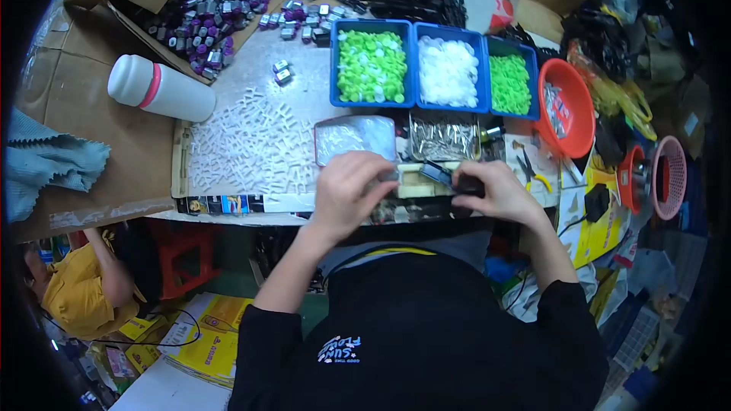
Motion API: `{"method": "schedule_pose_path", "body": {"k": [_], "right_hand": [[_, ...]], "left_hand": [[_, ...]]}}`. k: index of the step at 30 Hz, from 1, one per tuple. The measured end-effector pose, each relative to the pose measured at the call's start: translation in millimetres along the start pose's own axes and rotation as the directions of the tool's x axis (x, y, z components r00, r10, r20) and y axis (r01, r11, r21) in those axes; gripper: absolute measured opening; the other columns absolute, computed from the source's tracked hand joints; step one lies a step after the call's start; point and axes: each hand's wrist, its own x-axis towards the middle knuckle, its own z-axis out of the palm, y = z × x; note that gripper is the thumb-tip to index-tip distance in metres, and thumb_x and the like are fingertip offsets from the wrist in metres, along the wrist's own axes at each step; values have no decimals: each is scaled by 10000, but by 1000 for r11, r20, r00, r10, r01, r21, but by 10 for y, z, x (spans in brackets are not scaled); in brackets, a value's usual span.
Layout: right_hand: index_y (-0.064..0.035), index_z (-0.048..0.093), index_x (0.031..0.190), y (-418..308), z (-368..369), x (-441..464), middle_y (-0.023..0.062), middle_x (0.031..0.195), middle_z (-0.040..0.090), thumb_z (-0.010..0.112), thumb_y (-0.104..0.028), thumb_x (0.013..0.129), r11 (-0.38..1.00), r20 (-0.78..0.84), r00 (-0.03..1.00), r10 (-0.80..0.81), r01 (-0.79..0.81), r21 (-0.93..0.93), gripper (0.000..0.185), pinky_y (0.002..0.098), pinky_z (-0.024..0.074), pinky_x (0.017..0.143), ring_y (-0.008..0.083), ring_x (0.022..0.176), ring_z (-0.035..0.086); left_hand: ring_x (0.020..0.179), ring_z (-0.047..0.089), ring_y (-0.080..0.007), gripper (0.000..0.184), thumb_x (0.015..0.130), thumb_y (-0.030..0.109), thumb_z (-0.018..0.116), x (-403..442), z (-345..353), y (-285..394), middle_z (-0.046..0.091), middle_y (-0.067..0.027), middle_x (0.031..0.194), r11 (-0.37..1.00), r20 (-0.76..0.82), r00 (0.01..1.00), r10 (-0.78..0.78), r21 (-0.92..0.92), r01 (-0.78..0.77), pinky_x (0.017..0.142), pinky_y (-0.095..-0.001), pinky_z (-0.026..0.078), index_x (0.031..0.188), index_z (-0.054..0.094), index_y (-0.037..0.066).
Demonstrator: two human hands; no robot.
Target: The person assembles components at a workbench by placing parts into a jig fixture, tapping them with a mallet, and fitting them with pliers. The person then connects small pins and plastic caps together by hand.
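My left hand (352,192) is at the front edge of the table, fingers and thumb pinched together; what they hold, if anything, is too small to make out. My right hand (493,192) is curled round a dark rounded object (466,186) whose kind I cannot tell. Between the hands lies a cream-coloured block (415,189), with a dark narrow part (435,173) across its right end, close to my right fingers. Just behind are a tin of clear plastic pieces (346,141) and a metal tray of small metal pins (442,139).
Small white plastic parts (251,141) cover the left of the table, near a white bottle (164,87). Blue bins (413,68) hold green and white pieces. Pliers (533,171) and a red bowl (582,106) are at right. Another person in yellow (84,289) is lower left.
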Motion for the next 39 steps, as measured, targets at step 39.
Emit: {"method": "schedule_pose_path", "body": {"k": [39], "right_hand": [[21, 502, 1297, -22, 708, -272, 191, 1277, 555, 530, 54, 734, 862, -398, 887, -235, 0, -507, 565, 451, 351, 1054, 336, 1226, 493]], "left_hand": [[1066, 557, -256, 248, 723, 181, 756, -266, 403, -38, 630, -28, 1023, 924, 56, 978, 203, 321, -210, 848, -371, 405, 968, 714, 185]]}}
